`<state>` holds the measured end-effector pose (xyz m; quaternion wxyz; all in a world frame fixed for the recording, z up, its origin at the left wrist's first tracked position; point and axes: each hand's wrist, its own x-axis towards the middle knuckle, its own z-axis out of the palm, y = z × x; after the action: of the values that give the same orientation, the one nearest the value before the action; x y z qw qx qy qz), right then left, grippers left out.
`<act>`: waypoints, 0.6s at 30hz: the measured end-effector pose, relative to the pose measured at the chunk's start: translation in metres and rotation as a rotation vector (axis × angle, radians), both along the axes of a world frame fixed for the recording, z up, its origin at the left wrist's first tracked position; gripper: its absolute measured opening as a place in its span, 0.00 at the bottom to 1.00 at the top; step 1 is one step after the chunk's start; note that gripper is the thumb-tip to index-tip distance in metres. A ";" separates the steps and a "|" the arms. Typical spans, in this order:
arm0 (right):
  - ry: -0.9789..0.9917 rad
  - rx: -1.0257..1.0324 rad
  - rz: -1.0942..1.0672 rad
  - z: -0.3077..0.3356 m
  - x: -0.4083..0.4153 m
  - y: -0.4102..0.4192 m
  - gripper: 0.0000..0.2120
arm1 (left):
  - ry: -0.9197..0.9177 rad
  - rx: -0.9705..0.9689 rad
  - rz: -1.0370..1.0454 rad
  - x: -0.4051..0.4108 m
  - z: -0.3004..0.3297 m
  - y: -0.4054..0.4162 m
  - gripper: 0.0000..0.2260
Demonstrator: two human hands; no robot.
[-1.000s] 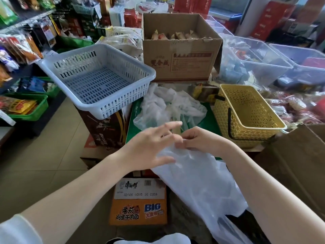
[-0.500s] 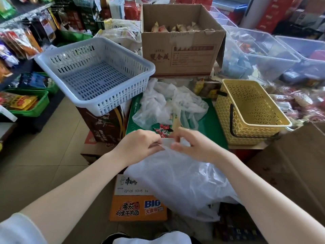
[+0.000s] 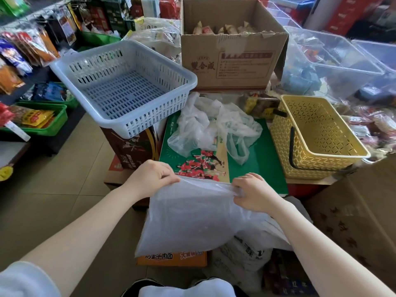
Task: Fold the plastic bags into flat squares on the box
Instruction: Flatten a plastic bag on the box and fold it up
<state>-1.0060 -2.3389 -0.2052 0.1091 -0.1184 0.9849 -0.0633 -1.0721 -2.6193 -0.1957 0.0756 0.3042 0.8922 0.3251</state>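
view: single head-worn wide-angle | faces: forward and down | near: close above flat green printed cardboard box | shared: none, one view only

White slatted basket left, yellow lattice basket right, open cardboard carton of packets behind.

Beige tiled floor, daylit, with stocked shop shelves at left.

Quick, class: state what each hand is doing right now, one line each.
Left hand: closed, pinching the top left corner of the plastic bag.
Right hand: closed, gripping the same bag's top right corner.
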 end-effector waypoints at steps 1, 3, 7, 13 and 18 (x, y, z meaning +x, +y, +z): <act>-0.010 -0.074 -0.052 -0.002 0.001 0.002 0.06 | -0.019 -0.060 0.011 -0.001 -0.005 -0.004 0.17; -0.061 -0.246 -0.123 -0.004 0.002 0.001 0.06 | -0.071 -0.209 -0.003 -0.001 -0.006 -0.005 0.23; -0.028 -0.432 -0.048 0.002 -0.001 -0.015 0.06 | -0.041 -0.382 -0.179 0.008 0.004 0.026 0.23; 0.072 -0.571 -0.009 0.013 -0.001 -0.025 0.16 | -0.032 -0.103 -0.222 0.014 0.005 0.070 0.08; 0.125 -0.750 -0.766 -0.003 0.009 0.007 0.26 | -0.032 0.034 -0.111 0.014 -0.005 0.056 0.05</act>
<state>-0.9970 -2.3317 -0.2079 -0.0301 0.2149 0.8720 -0.4388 -1.0584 -2.5636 -0.2003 0.1025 0.3494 0.8670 0.3402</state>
